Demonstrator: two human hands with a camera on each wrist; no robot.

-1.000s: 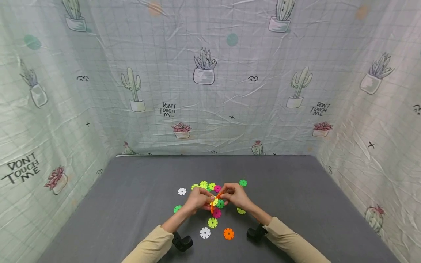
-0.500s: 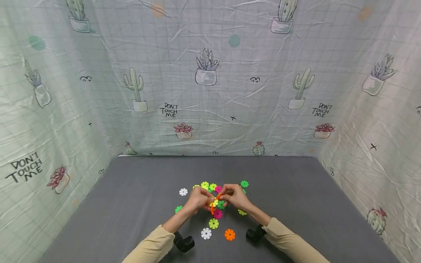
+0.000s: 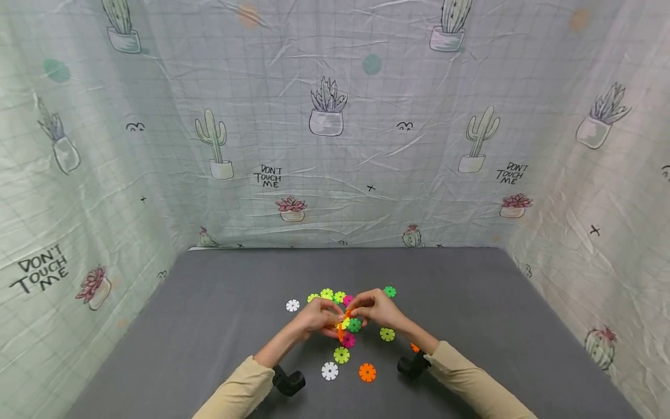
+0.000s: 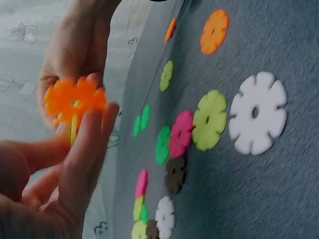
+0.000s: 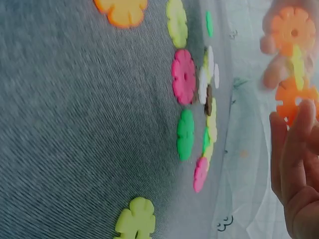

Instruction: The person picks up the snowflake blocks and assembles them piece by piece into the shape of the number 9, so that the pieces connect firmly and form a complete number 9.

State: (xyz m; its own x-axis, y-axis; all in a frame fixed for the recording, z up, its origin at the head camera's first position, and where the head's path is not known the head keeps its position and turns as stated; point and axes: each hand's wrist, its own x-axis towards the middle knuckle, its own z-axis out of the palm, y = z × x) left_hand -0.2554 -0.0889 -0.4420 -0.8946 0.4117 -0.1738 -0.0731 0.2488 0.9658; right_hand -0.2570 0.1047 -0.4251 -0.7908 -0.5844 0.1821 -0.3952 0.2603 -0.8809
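Note:
Two orange notched flower-shaped discs, an upper one [image 5: 294, 31] and a lower one [image 5: 288, 94], stand joined by a yellow notched disc [image 5: 297, 67] between them. My left hand [image 3: 317, 317] holds the piece from the left, above the table. From the other side my right hand [image 3: 379, 308] pinches the orange disc farther from me between thumb and fingers. In the left wrist view one orange disc [image 4: 75, 101] covers part of the right hand's fingers. Fingers partly hide the joints between the discs.
On the grey table [image 3: 471, 302] lie loose discs: white [image 3: 330, 371], orange [image 3: 367, 372], yellow-green [image 3: 341, 355], pink [image 3: 348, 340], green [image 3: 354, 325]. Several more cluster behind the hands. A patterned cloth [image 3: 324, 163] hangs around the table's back and sides.
My right hand and forearm have shifted slightly up and right, uncovering an orange disc beside the wrist. Both hands keep their hold on the joined discs.

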